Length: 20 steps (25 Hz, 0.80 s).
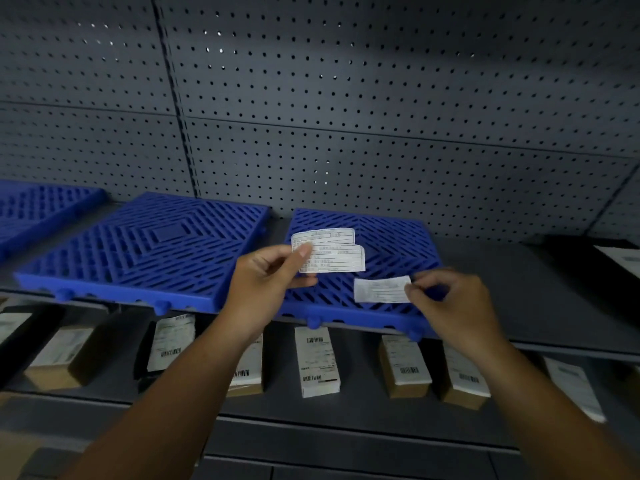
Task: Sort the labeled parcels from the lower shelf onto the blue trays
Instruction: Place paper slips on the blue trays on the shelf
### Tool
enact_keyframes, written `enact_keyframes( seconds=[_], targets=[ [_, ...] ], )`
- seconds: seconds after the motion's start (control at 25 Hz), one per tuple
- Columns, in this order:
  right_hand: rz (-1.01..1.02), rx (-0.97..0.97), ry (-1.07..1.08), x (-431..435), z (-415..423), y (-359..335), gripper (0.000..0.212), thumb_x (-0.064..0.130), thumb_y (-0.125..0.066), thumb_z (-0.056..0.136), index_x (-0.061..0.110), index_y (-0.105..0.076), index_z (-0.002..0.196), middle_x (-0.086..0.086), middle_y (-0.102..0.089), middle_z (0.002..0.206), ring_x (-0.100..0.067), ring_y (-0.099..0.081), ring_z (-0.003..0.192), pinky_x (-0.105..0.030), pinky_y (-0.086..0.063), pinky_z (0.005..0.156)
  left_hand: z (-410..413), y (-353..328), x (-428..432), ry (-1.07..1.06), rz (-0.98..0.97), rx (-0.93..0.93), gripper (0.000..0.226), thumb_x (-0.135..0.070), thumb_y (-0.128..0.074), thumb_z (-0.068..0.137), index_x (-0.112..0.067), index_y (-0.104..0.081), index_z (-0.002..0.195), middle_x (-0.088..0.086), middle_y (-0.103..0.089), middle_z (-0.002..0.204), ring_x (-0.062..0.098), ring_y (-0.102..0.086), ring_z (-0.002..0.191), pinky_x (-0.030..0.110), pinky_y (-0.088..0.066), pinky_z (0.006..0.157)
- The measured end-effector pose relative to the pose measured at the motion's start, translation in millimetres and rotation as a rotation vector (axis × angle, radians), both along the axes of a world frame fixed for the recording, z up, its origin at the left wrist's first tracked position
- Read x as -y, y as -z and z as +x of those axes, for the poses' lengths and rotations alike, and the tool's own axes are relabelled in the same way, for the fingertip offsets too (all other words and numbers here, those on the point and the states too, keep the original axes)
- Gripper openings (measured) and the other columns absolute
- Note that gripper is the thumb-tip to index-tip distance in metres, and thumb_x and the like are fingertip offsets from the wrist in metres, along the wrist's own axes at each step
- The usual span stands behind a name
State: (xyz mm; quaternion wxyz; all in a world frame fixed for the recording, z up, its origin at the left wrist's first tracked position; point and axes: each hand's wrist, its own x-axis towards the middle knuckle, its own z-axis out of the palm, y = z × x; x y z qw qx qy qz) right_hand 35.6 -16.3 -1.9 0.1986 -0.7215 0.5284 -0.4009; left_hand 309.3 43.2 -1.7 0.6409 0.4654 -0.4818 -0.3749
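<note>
Left hand (273, 271) pinches two overlapping white paper slips (332, 252); right hand (453, 299) pinches a third slip (381, 289) at their 4 o'clock, over a blue slatted plastic tray (391, 233). Best laid flat, print up.

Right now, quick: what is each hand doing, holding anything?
Left hand: pinches two overlapping white printed paper slips.
Right hand: pinches one small white paper slip by its edge.
</note>
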Motion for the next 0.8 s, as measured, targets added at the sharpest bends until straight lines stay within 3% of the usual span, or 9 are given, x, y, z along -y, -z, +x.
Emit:
enact_keyframes(
  seconds=[0.08,0.16,0.28,0.36,0.52,0.8],
  targets=[
    [-0.069,-0.148,0.046,0,3,2,0.016,0.021,-0.085,0.078,0.026,-0.071,0.071,0.013,-0.067,0.093,-0.01,-0.068,0.089,-0.037,-0.056,0.086,0,-6,0,-0.013,0.008,0.001,0.028,-0.035,-0.07,0.091,-0.011,-0.08,0.1,0.004,-0.08,0.107,0.026,-0.078,0.095,0.039,-0.063,0.087],
    [-0.086,-0.187,0.038,-1,4,1,0.016,0.022,-0.086,0.077,0.022,-0.07,0.073,0.009,-0.066,0.092,-0.014,-0.065,0.088,-0.041,-0.055,0.085,-2,-11,-1,-0.019,0.014,0.017,0.029,-0.034,-0.07,0.091,-0.01,-0.08,0.101,0.004,-0.08,0.107,0.026,-0.078,0.095,0.039,-0.063,0.087],
    [-0.113,-0.123,0.064,1,4,-4,0.019,0.019,-0.083,0.08,0.017,-0.074,0.096,0.003,-0.065,0.101,-0.016,-0.065,0.093,-0.03,-0.051,0.081,-2,-18,-2,-0.015,0.007,0.049,0.028,-0.035,-0.069,0.091,-0.01,-0.08,0.099,0.004,-0.08,0.106,0.025,-0.078,0.095,0.037,-0.063,0.085],
    [-0.147,0.05,-0.021,-5,16,-15,0.02,0.019,-0.077,0.088,0.021,-0.074,0.108,0.01,-0.068,0.106,-0.006,-0.064,0.097,-0.017,-0.048,0.084,2,-20,-4,-0.021,-0.002,0.092,0.027,-0.036,-0.069,0.091,-0.013,-0.081,0.098,0.003,-0.081,0.106,0.025,-0.078,0.094,0.035,-0.063,0.084],
    [-0.16,0.281,-0.262,-28,61,-38,0.011,0.025,-0.073,0.093,0.024,-0.076,0.104,0.017,-0.075,0.096,-0.002,-0.069,0.096,-0.012,-0.052,0.084,27,-20,-11,0.007,-0.025,0.145,0.022,-0.033,-0.067,0.096,-0.017,-0.082,0.096,0.001,-0.081,0.107,0.023,-0.078,0.094,0.027,-0.062,0.081],
    [-0.146,0.242,-0.323,-50,172,-46,0.011,0.02,-0.083,0.084,0.025,-0.081,0.093,0.02,-0.077,0.086,0.001,-0.072,0.082,-0.011,-0.054,0.075,123,-14,-26,0.047,-0.038,0.083,0.024,-0.031,-0.067,0.092,-0.012,-0.082,0.096,0.007,-0.081,0.102,0.02,-0.076,0.095,0.027,-0.061,0.081]
  ],
)
